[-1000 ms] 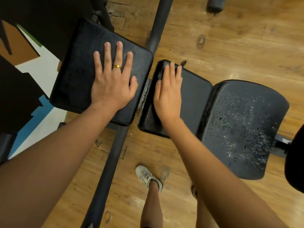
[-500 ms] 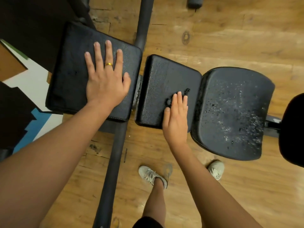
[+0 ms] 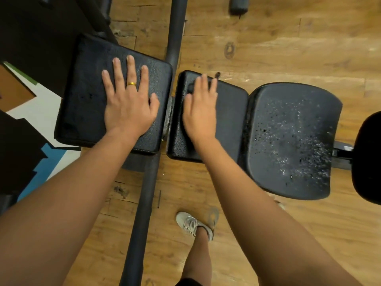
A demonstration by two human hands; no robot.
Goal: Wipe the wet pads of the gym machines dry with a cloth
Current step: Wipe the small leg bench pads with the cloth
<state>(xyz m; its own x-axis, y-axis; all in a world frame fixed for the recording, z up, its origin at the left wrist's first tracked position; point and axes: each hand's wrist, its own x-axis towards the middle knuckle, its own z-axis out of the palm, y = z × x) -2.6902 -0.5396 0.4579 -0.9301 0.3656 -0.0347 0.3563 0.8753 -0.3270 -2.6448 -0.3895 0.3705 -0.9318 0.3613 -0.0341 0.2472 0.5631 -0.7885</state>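
Observation:
Three black padded cushions lie below me in the head view. My left hand (image 3: 127,108) rests flat with spread fingers on the left pad (image 3: 86,89), holding nothing. My right hand (image 3: 201,112) presses a small dark cloth (image 3: 190,88) onto the far left part of the middle pad (image 3: 231,112). Most of the cloth is hidden under the fingers; only dark bits show at the fingertips. The curved seat pad (image 3: 288,141) to the right is covered in water droplets. The left pad shows a few faint drops.
A black steel bar (image 3: 148,182) runs from near to far between the left and middle pads. A round black pad (image 3: 369,157) sits at the right edge, a black roller (image 3: 238,5) at the top. My shoe (image 3: 191,223) stands on the wooden floor.
My right hand slid with the cloth to the middle pad's near edge, then back up to its far left part. My left hand stayed flat on the left pad.

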